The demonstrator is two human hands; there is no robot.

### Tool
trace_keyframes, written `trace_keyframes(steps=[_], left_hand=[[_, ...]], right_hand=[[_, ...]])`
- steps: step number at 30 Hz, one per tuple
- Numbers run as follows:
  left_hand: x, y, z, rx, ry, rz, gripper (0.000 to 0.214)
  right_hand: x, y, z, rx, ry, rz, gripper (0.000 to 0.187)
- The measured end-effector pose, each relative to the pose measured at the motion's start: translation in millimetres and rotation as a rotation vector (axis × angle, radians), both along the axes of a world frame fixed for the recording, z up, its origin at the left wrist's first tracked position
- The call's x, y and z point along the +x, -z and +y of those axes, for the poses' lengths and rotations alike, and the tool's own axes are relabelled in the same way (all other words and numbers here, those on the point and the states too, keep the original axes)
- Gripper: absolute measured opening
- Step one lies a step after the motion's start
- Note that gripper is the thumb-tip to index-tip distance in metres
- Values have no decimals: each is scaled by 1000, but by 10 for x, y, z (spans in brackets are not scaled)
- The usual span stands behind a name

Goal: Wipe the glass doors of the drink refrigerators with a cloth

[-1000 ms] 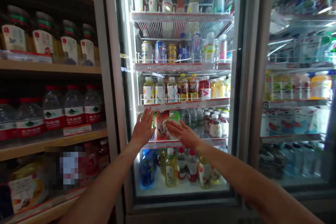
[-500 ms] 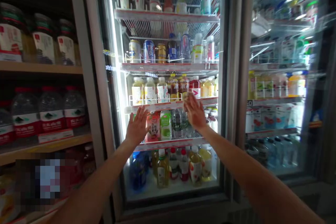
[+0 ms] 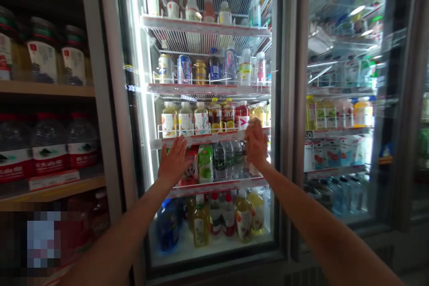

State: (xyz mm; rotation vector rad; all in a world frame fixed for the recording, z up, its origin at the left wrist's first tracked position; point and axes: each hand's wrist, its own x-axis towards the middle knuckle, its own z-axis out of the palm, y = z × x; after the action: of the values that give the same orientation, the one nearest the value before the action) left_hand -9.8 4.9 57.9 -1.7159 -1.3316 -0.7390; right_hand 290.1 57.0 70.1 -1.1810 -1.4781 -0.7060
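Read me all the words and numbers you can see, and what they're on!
"V" (big, pink): red plastic bottle with white label.
"冰": amber plastic bottles with yellow caps.
"50", perhaps with a dot: small dark shelf sign.
Too blurred or small: clear red-capped water bottles' red-and-white labels, long white-and-red shelf strips, most other labels.

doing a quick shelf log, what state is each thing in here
left hand, open at the glass
right hand, fingers bunched, blurred; grip unclear
middle cooler door, shut
cooler light strip, lit
red-capped water bottles, upright, caps on
blue can, upright
blue bottle, upright
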Motion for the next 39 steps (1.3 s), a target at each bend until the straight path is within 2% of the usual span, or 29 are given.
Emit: trace_keyframes(steps=[2, 4, 8, 10, 11, 14, 16, 18, 21, 23, 24, 27, 28, 29, 30, 34, 35, 37, 39], left_hand=[[18, -14, 13, 16, 1, -14, 63], [58, -23, 29, 33, 4, -31, 64], [109, -42, 20, 41, 8, -46, 65], [92, -68, -8, 16, 12, -33, 64], [80, -85, -22, 0, 10, -27, 64], [65, -128, -40, -36, -5, -14, 62], [88, -141, -28, -37, -14, -14, 63], [123, -142, -7, -30, -20, -15, 65], [148, -141, 6, -28, -25, -18, 67], [136, -153, -1, -32, -14, -13, 66], [127, -162, -7, -31, -10, -12, 66], [118, -190, -14, -14, -8, -34, 67], [124, -197, -12, -9, -8, -47, 69], [132, -200, -8, -7, -6, -61, 70], [142, -203, -5, -9, -3, -70, 71], [145, -216, -16, -20, -5, -68, 70], [135, -223, -25, -22, -9, -58, 69], [113, -239, -41, -27, -23, -50, 68], [101, -249, -46, -38, -38, -58, 69]], right_hand=[[153, -138, 65, 36, 70, 161, 56], [133, -194, 81, 52, 62, 128, 57], [-175, -72, -1, 14, -125, -321, 57], [-192, -55, -27, -8, -169, -432, 55], [-143, -86, -24, -13, -141, -371, 55], [85, -280, 37, -5, 30, 25, 56], [137, -380, 69, -1, 80, 134, 58], [60, -379, 58, -11, 43, 35, 58], [-86, -268, -13, -50, -109, -363, 57], [-56, -245, -44, -65, -144, -486, 55], [-2, -268, -46, -65, -114, -425, 54], [144, -419, -10, -42, 57, 45, 54], [139, -460, 0, -32, 82, 136, 55], [96, -481, 3, -25, 74, 134, 56], [22, -477, -3, -22, 41, 55, 56], [-289, -341, -71, -41, -164, -492, 56], [-302, -327, -80, -44, -178, -540, 56], [-240, -368, -70, -40, -116, -401, 55], [-151, -465, -36, -33, 5, -95, 55]])
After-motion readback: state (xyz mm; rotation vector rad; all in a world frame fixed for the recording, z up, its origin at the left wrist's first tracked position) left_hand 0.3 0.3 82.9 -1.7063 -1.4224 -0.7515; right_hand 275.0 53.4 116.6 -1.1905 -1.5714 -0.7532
